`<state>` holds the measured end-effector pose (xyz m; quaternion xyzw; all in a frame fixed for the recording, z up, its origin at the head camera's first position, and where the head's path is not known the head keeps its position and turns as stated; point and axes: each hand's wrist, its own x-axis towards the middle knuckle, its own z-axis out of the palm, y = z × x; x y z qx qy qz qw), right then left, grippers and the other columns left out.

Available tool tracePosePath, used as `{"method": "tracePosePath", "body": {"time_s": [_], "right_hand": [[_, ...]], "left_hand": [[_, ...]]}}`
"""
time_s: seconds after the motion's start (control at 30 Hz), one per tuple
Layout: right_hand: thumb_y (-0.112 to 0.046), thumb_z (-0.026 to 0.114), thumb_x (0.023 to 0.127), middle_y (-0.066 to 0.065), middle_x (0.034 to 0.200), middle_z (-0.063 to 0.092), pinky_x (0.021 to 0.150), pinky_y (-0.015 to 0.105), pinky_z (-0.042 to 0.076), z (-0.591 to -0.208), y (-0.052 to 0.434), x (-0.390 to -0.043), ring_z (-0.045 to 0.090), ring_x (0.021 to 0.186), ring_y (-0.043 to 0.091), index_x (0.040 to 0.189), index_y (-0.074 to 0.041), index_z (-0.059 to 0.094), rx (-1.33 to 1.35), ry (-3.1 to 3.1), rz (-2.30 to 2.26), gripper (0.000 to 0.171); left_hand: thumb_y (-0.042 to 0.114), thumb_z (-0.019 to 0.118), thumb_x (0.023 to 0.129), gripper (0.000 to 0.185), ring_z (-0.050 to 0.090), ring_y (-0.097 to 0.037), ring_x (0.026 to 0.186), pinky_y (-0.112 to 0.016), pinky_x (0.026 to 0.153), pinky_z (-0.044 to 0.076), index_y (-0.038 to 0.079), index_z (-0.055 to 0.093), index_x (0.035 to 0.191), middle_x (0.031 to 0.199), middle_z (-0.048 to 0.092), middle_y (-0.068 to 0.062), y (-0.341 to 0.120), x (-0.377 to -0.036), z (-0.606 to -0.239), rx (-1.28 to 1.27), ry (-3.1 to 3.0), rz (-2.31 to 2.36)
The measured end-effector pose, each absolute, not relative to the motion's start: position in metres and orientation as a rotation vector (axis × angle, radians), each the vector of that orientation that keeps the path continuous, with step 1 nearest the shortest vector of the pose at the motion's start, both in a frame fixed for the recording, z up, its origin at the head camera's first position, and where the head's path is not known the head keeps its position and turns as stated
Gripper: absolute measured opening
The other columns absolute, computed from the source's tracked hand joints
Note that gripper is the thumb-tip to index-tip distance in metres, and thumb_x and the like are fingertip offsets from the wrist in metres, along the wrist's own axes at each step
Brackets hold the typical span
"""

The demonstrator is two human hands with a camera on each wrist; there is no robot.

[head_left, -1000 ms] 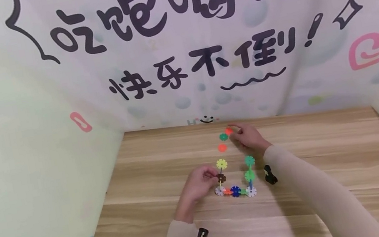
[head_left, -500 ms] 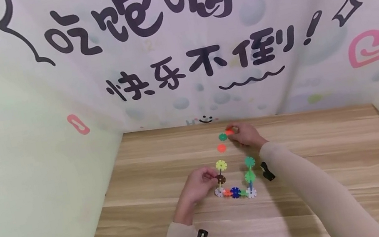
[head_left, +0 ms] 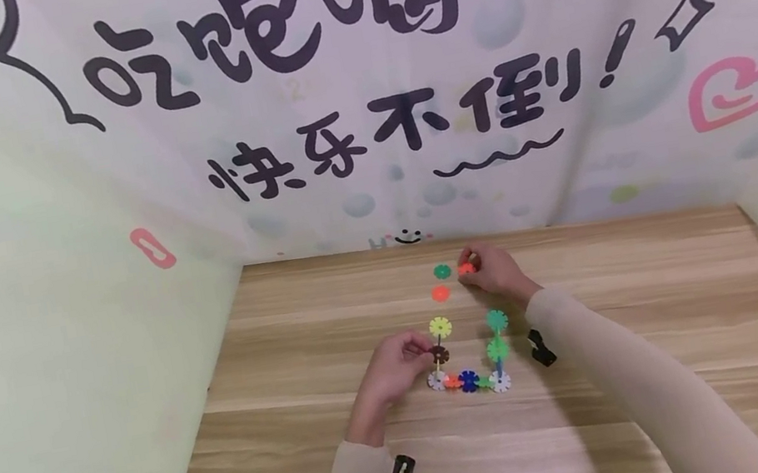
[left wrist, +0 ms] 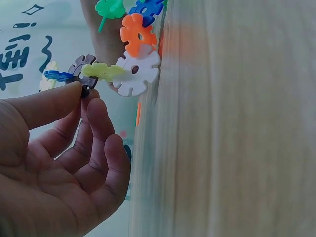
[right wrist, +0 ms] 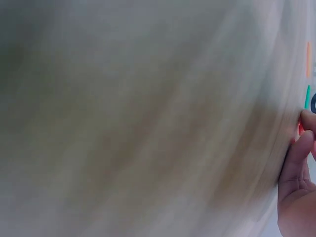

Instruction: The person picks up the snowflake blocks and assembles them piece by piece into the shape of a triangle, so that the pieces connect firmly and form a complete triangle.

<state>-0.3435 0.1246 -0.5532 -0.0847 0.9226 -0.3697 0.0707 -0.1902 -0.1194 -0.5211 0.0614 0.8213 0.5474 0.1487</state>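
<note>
- The tabletop (head_left: 668,321) is pale wood with long grain, closed in on three sides by a soft printed backdrop (head_left: 356,105) with big dark characters, a pink heart and pastel bubbles.
- Near the middle of the tabletop stands a U-shaped build of snowflake discs (head_left: 468,364): a row of white, orange, blue and white discs lying flat, with a yellow-topped post at one end and a green one at the other.
- The left hand (head_left: 393,369) pinches the brown disc (head_left: 440,355) on the yellow-topped post between thumb and fingertip.
- The right hand (head_left: 495,271) reaches farther back and pinches a loose red-orange disc (head_left: 465,268); just beside it lie a green disc (head_left: 442,271) and another orange disc (head_left: 440,293).
- The left wrist view shows the pinch up close, the thumb (left wrist: 47,106) and finger closed on the brown disc; the head view only hints at it.
- The right wrist view is mostly blurred wood, with fingertips (right wrist: 302,148) at its edge.
</note>
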Motion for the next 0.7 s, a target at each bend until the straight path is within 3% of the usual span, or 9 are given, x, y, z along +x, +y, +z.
{"method": "tracePosePath", "body": {"time_s": [0.17,0.37,0.7], "right_hand": [[-0.015,0.065,0.098,0.01,0.096,0.07,0.066,0.035,0.053,-0.553,0.134,-0.334,0.065,0.078,0.022,0.109,-0.01,0.063,-0.341,2.703,-1.25,0.012],[-0.018,0.06,0.102,0.008,0.093,0.068,0.059,0.031,0.052,-0.55,0.142,-0.322,0.063,0.074,0.02,0.115,-0.009,0.067,-0.272,2.617,-1.281,0.017],[-0.018,0.061,0.101,0.011,0.094,0.065,0.068,0.034,0.053,-0.535,0.141,-0.303,0.06,0.08,0.024,0.116,-0.008,0.067,-0.211,2.467,-1.474,0.019]], "left_hand": [[0.002,0.069,0.089,0.013,0.063,-0.017,0.086,-0.032,0.079,0.055,0.009,0.068,0.099,0.094,0.066,-0.001,-0.118,-0.189,-0.519,0.178,2.359,1.569],[0.002,0.069,0.09,0.013,0.063,-0.017,0.088,-0.032,0.081,0.055,0.009,0.069,0.1,0.096,0.066,-0.001,-0.118,-0.189,-0.517,0.191,2.376,1.566],[0.003,0.069,0.091,0.012,0.063,-0.018,0.088,-0.034,0.08,0.056,0.009,0.069,0.101,0.097,0.066,-0.001,-0.118,-0.189,-0.519,0.192,2.368,1.583]]}}
